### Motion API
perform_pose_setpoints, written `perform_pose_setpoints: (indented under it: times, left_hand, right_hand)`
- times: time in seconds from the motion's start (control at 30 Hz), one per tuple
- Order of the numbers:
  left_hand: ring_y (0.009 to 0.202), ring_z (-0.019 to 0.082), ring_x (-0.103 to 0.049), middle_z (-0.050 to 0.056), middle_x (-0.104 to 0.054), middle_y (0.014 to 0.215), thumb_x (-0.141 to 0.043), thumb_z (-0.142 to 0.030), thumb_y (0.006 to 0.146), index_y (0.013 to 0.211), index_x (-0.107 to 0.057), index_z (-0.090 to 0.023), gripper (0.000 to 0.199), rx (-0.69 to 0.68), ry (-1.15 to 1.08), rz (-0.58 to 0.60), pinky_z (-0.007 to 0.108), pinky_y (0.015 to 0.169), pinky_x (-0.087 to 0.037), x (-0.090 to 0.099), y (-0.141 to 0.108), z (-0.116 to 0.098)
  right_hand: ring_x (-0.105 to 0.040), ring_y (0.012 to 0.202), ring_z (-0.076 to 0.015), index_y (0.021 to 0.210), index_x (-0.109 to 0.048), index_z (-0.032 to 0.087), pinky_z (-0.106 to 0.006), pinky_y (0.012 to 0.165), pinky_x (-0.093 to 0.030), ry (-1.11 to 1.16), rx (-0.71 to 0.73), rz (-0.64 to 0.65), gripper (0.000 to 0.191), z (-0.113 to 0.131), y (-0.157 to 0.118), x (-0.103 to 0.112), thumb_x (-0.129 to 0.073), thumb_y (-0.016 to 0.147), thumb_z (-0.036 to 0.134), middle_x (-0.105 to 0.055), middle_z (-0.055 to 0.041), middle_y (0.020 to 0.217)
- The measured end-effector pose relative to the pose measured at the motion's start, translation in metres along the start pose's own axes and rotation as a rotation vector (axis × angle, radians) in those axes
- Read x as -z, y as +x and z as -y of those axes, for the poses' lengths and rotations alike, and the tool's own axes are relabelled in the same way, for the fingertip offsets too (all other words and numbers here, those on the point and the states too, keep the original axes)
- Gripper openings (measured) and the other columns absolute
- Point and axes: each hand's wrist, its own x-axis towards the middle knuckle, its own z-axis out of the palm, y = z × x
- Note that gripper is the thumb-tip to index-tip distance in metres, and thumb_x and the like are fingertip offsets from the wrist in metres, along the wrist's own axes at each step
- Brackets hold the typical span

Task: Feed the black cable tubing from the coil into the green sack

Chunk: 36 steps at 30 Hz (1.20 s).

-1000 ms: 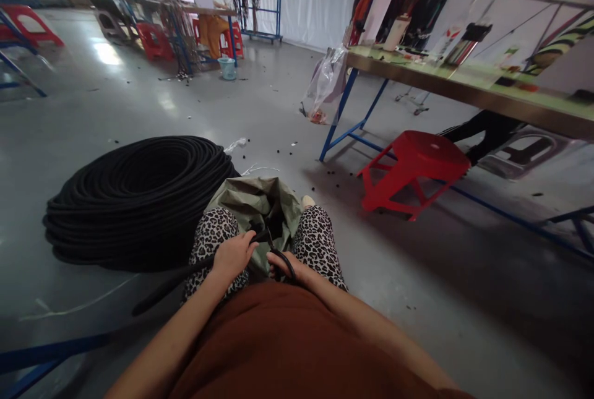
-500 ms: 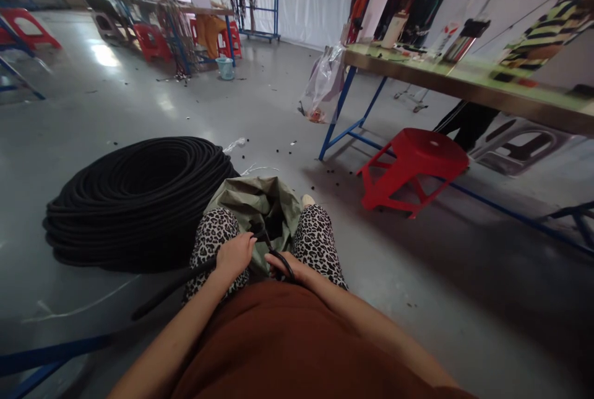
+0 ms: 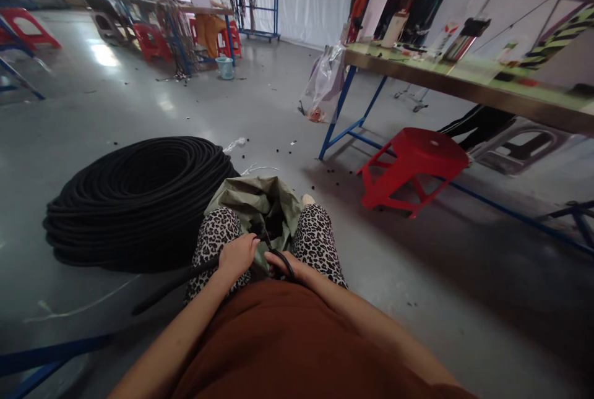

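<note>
My left hand point(image 3: 238, 255) is closed around a thick black cord point(image 3: 174, 284), whose loose end hangs down to the left past my knee. In my right hand point(image 3: 286, 263) I grip scissors by their black handles point(image 3: 284, 263). The blades point forward, close to the cord by my left fingertips; whether they touch it I cannot tell. Between my knees stands an olive-green sack point(image 3: 245, 192) with its mouth open and dark contents that I cannot make out. A big coil of black cord point(image 3: 139, 201) lies on the floor at my left.
A red stool point(image 3: 417, 170) stands to the right, before a green-topped workbench point(image 3: 380, 59) with a person behind it. A clear plastic bag point(image 3: 322, 83) hangs at its corner. Blue metal legs point(image 3: 51, 352) are at lower left. People sit at a far table.
My left hand has shifted slightly right and forward along with the cord, nearer the scissors. The person behind the workbench has moved to the right.
</note>
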Motion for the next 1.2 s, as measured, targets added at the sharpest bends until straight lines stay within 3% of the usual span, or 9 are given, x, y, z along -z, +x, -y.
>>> perform_pose_setpoints:
  times: [0.57,0.9,1.2]
  left_hand:
    - [0.119,0.025,-0.065,0.007,-0.068,0.133,-0.034,-0.038,0.100,0.132,-0.062,-0.026,0.044,0.001,-0.010,0.110,0.038,0.097,-0.049,0.008,0.002,-0.001]
    - [0.122,0.023,-0.064,0.006,-0.067,0.134,-0.033,-0.038,0.100,0.130,-0.063,-0.026,0.044,-0.012,-0.013,0.153,0.037,0.100,-0.048,0.010,0.008,-0.001]
    - [0.117,0.024,-0.066,0.008,-0.070,0.129,-0.031,-0.038,0.100,0.124,-0.065,-0.025,0.044,-0.020,-0.041,0.164,0.037,0.098,-0.048,0.010,0.012,-0.001]
  right_hand:
    - [-0.062,0.062,-0.0139,0.086,-0.062,0.014,-0.025,0.060,-0.049,0.130,-0.090,0.036,0.053,0.009,-0.004,-0.004,-0.057,0.087,0.068,-0.064,-0.0029,0.074]
    - [-0.057,0.055,-0.0141,0.077,-0.062,0.015,-0.028,0.059,-0.050,0.111,-0.150,-0.096,0.056,0.013,-0.004,-0.013,-0.054,0.089,0.068,-0.060,-0.0033,0.067]
    - [-0.056,0.057,-0.0155,0.067,-0.061,0.016,-0.026,0.060,-0.049,-0.070,-0.052,-0.165,0.054,0.013,-0.006,-0.011,-0.051,0.093,0.062,-0.057,-0.0032,0.059]
